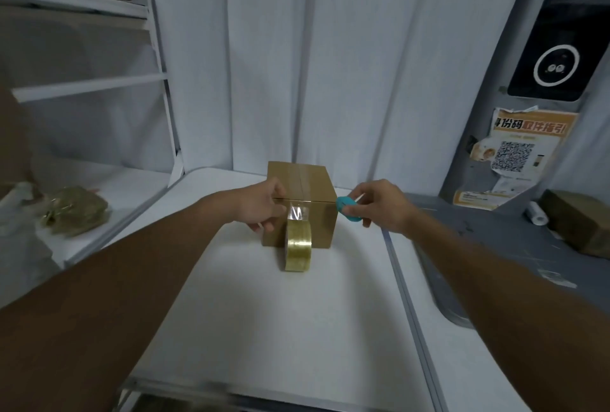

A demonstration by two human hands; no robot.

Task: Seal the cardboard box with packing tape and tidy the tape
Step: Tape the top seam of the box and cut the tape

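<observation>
A small brown cardboard box point(321, 185) stands on the white table point(280, 329), with a strip of clear tape running over its closed top and down its front face. The tape roll point(298, 246) hangs from that strip in front of the box, its lower edge at the table. My left hand point(264, 203) presses against the box's front left edge beside the strip, fingers curled. My right hand point(379, 202) holds a small teal cutter point(346, 208) at the box's right front corner.
White shelving point(89, 85) stands at the left, with a bundle of crumpled wrapping point(77, 210) on its lowest shelf. A grey counter point(495, 246) lies at the right with a brown box point(581, 220) and a small white roll point(536, 213). A white curtain hangs behind.
</observation>
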